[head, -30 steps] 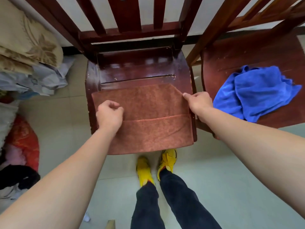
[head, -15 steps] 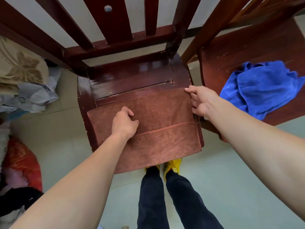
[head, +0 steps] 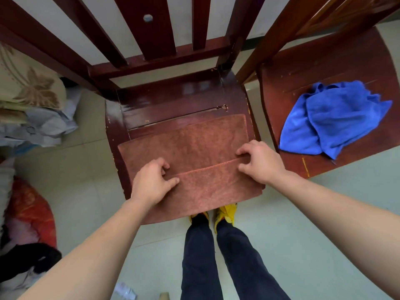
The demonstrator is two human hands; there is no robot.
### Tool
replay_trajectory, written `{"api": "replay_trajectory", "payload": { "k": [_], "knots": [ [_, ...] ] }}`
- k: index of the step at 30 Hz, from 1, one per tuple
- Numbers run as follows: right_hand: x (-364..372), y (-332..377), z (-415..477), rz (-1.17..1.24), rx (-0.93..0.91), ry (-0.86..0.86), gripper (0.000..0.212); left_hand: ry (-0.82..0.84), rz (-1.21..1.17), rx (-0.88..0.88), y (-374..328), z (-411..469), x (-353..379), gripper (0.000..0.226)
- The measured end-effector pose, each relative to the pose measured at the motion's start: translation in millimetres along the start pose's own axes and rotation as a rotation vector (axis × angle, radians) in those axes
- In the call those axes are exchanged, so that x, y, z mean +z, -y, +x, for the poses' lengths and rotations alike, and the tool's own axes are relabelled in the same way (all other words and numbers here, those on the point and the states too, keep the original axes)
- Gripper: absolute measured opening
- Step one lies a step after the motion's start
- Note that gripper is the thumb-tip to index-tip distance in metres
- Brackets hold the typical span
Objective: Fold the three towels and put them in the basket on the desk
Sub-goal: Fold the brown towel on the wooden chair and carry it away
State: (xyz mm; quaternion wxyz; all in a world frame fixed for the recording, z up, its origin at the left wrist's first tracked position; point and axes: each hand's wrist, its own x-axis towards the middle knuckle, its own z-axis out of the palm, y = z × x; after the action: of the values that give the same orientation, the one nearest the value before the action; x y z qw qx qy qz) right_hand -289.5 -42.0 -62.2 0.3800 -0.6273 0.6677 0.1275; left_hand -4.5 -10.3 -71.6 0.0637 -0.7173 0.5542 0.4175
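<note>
Left hand [head: 152,184] sits on the brown towel [head: 190,144], fingers curled, thumb and forefinger pinching the towel's stitched hem [head: 207,168] near the left end. Right hand [head: 260,164] does the same at the right end of the hem, with the forefinger above the seam and the thumb below. Both hands grip cloth and neither is flat.

Brown towel lies on the chair seat [head: 173,98], already doubled. The upper layer ends at the hem, which runs across the middle from hand to hand. Towel covers the front part of the seat, and its near edge droops over the seat's front edge. Its right side is close to the seat's right edge, and a strip of wood shows along the left edge. Back of the seat is bare, with a long crack across it. Slatted chair back [head: 160,27] rises behind.

Blue towel [head: 337,118] lies crumpled and unfolded on the second chair seat [head: 324,68], toward its front edge and well apart from the brown one.

Person's dark trousers [head: 199,256] and yellow shoes [head: 226,213] are at the bottom centre, toes tucked under the overhanging towel. Pale tiled floor [head: 313,224] lies all round. On the floor left of the chair are a heap of patterned bedding [head: 32,92], a red cushion [head: 32,213] and some dark cloth below it.
</note>
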Motion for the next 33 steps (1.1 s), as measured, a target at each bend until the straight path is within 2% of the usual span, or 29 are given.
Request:
{"api": "replay_trajectory", "payload": {
  "k": [3,6,9,11,15,19,22,25,28,31,33],
  "knots": [
    [6.2,-8.1,-8.0,-0.199,0.007,0.031,0.039,0.015,0.372,0.027,26.7,-19.8,6.1,0.044],
    [8.3,-13.0,-11.6,-0.182,0.02,-0.01,0.02,-0.004,0.421,-0.015,43.8,-30.6,9.2,0.034],
    [9.0,-19.9,-17.4,-0.138,-0.026,-0.035,0.008,-0.02,0.32,-0.036,51.8,-40.2,8.0,0.02],
    [5.9,-23.0,-27.4,-0.079,-0.02,0.003,0.012,-0.021,0.237,-0.057,53.5,-53.3,5.6,0.016],
    [-5.3,-26.8,-57.8,0.099,-0.015,0.043,0.014,0.051,0.134,-0.102,54.6,-86.0,-6.5,0.025],
    [-26.1,-23.1,-78.3,0.271,-0.036,0.013,0.016,0.092,-0.108,-0.186,46.4,-105.8,-41.4,0.009],
    [-46.8,-11.8,-80.0,0.372,-0.067,-0.017,0.014,0.093,-0.182,-0.187,35.4,-107.4,-74.4,0.009],
    [-62.9,-0.5,-60.8,0.428,-0.059,-0.082,0.001,0.029,-0.209,-0.179,28.8,-91.6,-99.7,0.009],
    [-69.9,4.9,-22.6,0.463,-0.04,-0.13,0.005,-0.037,-0.267,-0.197,32.1,-56.8,-111.4,0.01],
    [-68.8,9.3,15.5,0.377,0.043,-0.14,0.013,-0.095,-0.328,-0.259,37.3,-17.0,-108.3,0.01],
    [-62.1,10.9,41.9,0.339,0.098,-0.134,0.013,-0.108,-0.378,-0.295,43.9,13.4,-97.8,0.018]
  ]
}}
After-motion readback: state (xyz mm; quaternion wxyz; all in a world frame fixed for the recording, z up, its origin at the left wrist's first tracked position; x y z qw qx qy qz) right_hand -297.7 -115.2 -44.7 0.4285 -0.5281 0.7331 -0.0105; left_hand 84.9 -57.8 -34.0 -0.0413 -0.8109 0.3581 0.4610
